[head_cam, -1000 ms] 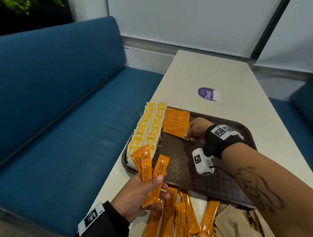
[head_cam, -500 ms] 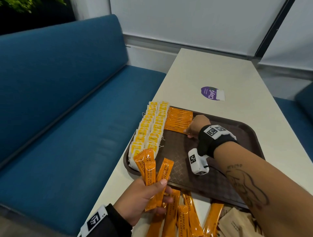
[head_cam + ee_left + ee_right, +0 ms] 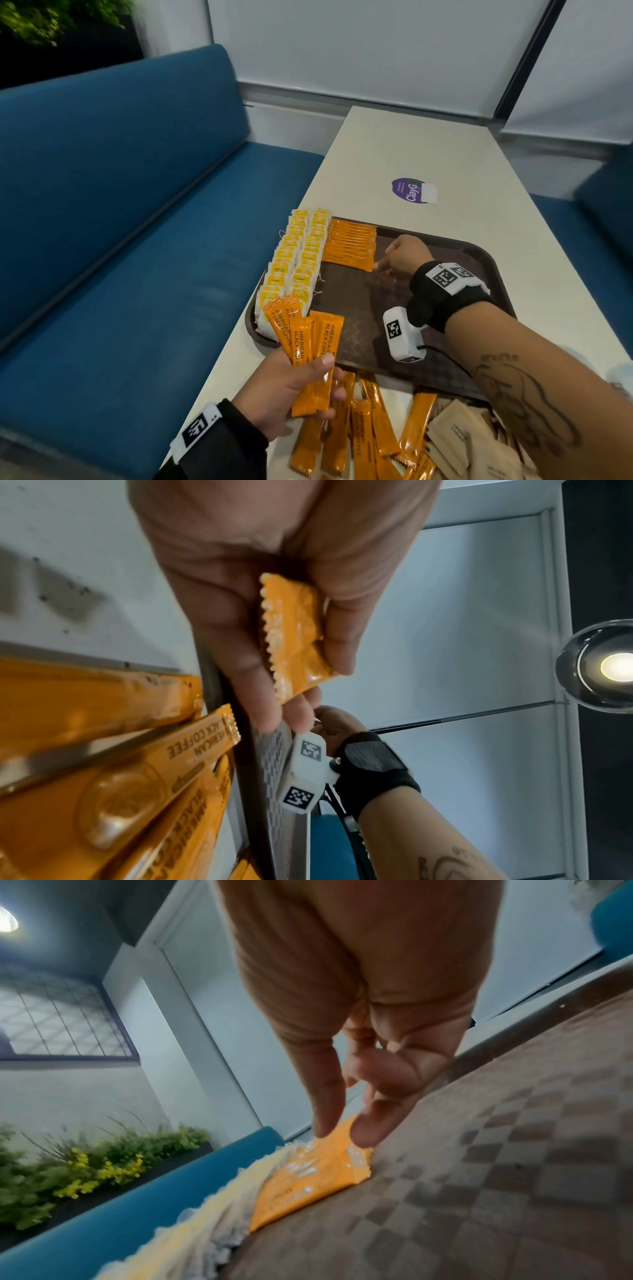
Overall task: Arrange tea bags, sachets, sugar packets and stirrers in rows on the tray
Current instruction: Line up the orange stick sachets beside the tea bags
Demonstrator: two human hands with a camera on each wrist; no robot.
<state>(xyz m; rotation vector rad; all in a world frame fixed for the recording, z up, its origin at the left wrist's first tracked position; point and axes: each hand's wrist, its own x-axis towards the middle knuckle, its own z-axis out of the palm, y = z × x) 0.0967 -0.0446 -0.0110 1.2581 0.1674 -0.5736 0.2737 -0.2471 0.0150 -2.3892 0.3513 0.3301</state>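
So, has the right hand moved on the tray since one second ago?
Yes. The right hand has drawn slightly back from the row of orange coffee sachets, toward the right of the tray; only its fingertips touch the nearest sachet.

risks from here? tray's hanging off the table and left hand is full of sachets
1. The tray overhangs the table edge under the tea bag rows; a nudge may tip it.
2. The left hand has a loose fanned grip on the coffee sachets; one might slip.
3. The right hand could skew the sachet row.

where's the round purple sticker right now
In the head view, the round purple sticker lies on the white table, just beyond the brown tray's far rim.
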